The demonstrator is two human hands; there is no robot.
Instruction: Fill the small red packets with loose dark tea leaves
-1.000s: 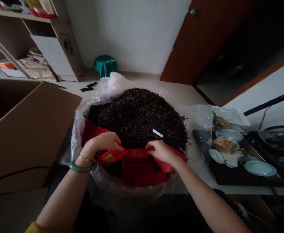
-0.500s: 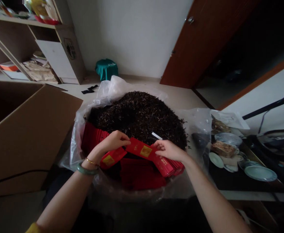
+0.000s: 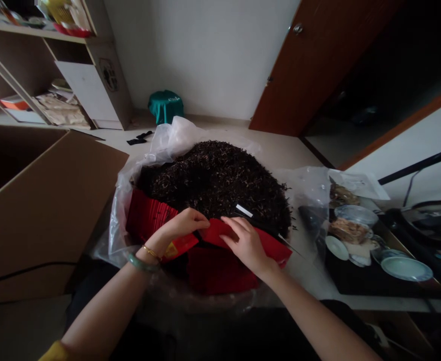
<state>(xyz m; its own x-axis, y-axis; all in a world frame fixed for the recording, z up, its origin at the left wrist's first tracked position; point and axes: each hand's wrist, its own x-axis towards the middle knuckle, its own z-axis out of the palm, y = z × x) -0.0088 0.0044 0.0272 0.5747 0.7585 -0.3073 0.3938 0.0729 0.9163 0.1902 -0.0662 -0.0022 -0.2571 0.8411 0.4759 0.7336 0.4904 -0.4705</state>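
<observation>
A flat red packet (image 3: 215, 231) is stretched between my hands, over the near edge of a large heap of dark dried tea leaves (image 3: 235, 180). Thumb and fingers of my left hand (image 3: 184, 224) pinch the packet's left end. My right hand (image 3: 247, 245) lies across its right part, fingers curled on it near the left hand. Another red packet with a gold patch (image 3: 172, 249) sits under my left wrist. Rows of red packets (image 3: 147, 215) stand at the left, with more red packets (image 3: 220, 271) nearest me and a red piece (image 3: 276, 246) right of my hand.
Clear plastic sheeting (image 3: 119, 210) lines the heap's container. Left stands an open cardboard box (image 3: 50, 200). A dark object with a white strip (image 3: 244, 210) rests on the leaves. On the right, a dark tray (image 3: 350, 283) carries dishes. Behind are a teal-covered bin (image 3: 165, 107) and a door (image 3: 280, 75).
My right hand has moved left along the packet, close to my left hand. The packet's gold patch no longer shows. My left hand has shifted slightly right.
</observation>
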